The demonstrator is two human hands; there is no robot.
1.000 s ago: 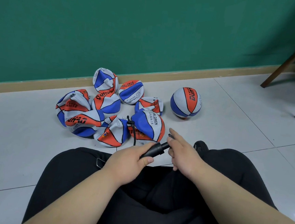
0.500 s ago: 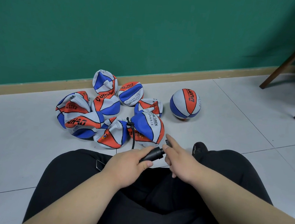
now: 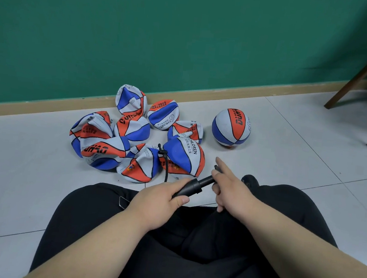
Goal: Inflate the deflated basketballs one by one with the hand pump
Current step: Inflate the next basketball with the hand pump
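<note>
A black hand pump (image 3: pixel 193 185) lies slanted above my lap. My left hand (image 3: pixel 161 201) grips its barrel. My right hand (image 3: pixel 231 185) holds the pump's handle end, its forefinger stretched out straight. The pump's black hose (image 3: pixel 165 163) curls up toward a heap of several deflated red, white and blue basketballs (image 3: pixel 133 139) on the floor just ahead. The nearest crumpled ball (image 3: pixel 185 159) lies right beyond the pump. One round inflated basketball (image 3: pixel 231 127) stands apart to the right of the heap.
I sit on a pale tiled floor (image 3: pixel 287 161) with my legs in black trousers (image 3: pixel 180 238). A green wall with a tan skirting board (image 3: pixel 204 92) runs behind the balls. Dark wooden furniture legs (image 3: pixel 361 72) stand at the far right.
The pump's shaft now shows longer between my hands, and my right hand has shifted slightly right. The balls lie as before.
</note>
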